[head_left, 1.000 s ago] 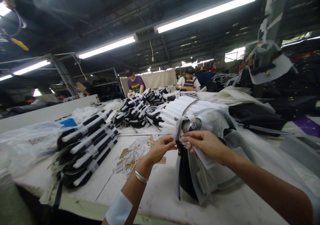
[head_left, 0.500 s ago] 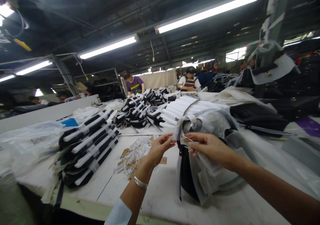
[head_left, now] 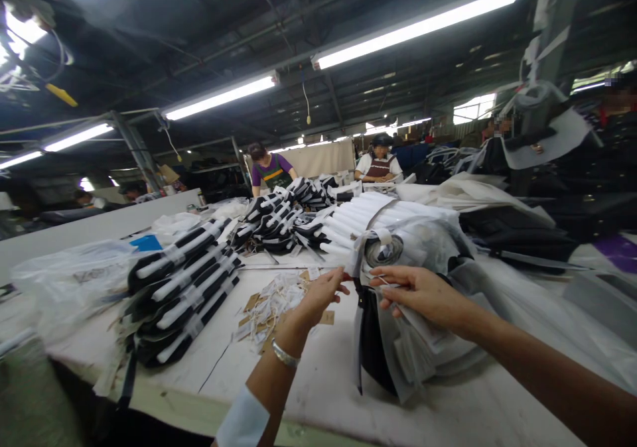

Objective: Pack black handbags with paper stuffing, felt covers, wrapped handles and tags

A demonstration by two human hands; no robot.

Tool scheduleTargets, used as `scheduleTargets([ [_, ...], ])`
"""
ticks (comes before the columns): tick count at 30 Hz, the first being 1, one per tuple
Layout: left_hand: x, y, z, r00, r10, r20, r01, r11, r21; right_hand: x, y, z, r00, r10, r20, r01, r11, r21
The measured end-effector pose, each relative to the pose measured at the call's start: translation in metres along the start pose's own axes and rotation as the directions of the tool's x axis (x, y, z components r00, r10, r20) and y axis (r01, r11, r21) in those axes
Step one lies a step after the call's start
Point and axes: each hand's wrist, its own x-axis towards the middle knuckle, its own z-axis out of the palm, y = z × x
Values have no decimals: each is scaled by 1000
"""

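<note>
Black bag (head_left: 374,347) in pale wrapping (head_left: 412,361) on the worktop (head_left: 323,384).
The right hand (head_left: 425,296) narrowly pinches what looks like thin string (head_left: 382,280); the left hand (head_left: 317,296), loosely spread beside the bag's top, seems to hold nothing. A light fingertip grip should steady the string without creasing the limp, cloudy wrapping. Flat card tags (head_left: 273,306) lie in a tangled heap nearby.

Black bag (head_left: 375,347), black-and-white striped stack (head_left: 185,294)
</note>
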Motion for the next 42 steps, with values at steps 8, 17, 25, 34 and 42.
scheduleTargets([
  [8,18,17,2,971,-153,186,154,988,8,-1,-7,2,1000,-14,2,14,997,-70],
  [17,-30,-5,0,997,-43,58,69,813,-578,-24,6,-8,995,-101,-10,86,892,-444],
  [25,-55,-15,13,995,93,-38,-88,615,-784,-35,8,-3,927,-339,-161,157,741,-653],
  [34,-53,-11,25,974,223,-39,-205,796,-569,-7,-10,23,899,-437,-3,416,857,-303],
  [42,-68,20,27,894,445,-44,-448,887,-116,13,-14,40,874,-480,73,381,586,-715],
])
